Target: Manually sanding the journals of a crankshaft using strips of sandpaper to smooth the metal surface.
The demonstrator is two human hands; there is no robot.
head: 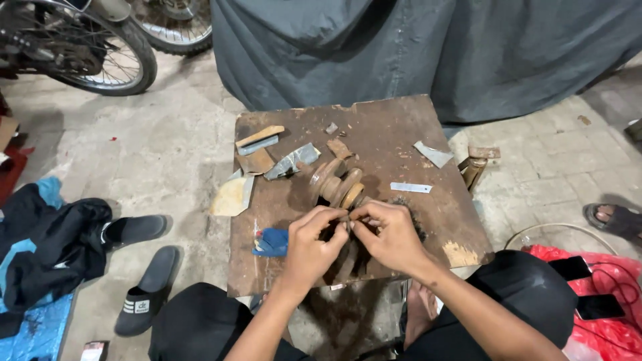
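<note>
While a rusty spool-shaped metal part [336, 182] lies on its side near the middle of a worn wooden board [401, 127], both hands are brought together just in front of it. The left hand [309, 249] and the right hand [389, 235] are pinched, fingertip to fingertip, on a small piece [348, 218] too tiny to be identified. The step in hand is judged to be fine fingertip work on that piece beside the part. A steady pinch from both sides is judged to be needed for any further move, as the piece could easily be dropped. A blue rag [271, 242] is seen left of the hands, metal scraps [291, 160] at the far left, and sandals [144, 287] on the floor.
</note>
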